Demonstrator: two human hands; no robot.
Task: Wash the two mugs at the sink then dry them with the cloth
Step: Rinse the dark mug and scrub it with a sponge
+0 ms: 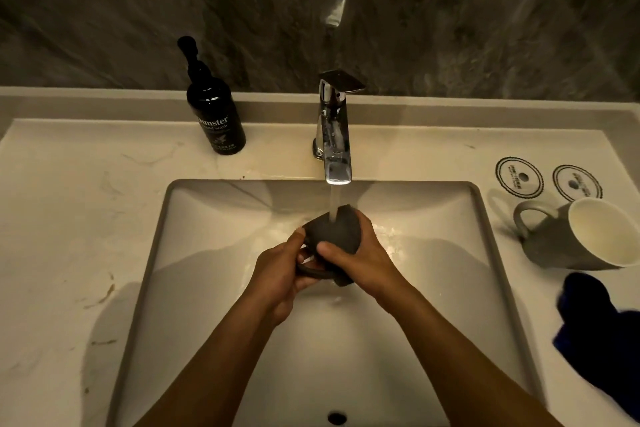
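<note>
Rinsing: dark mug [332, 232] under the tap [334, 135] stream, over the sink [207, 288]
Left hand [280, 274]: fingers curled at its handle
Right hand [360, 256]: wrapped round its body
Second mug [568, 236]: on its side on the counter [86, 218], right
Cloth [602, 333]: just below that mug

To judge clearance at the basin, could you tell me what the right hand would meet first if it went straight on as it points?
Probably the dark mug that the right hand already grips; beyond it, the faucet, though depth is unclear.
</note>
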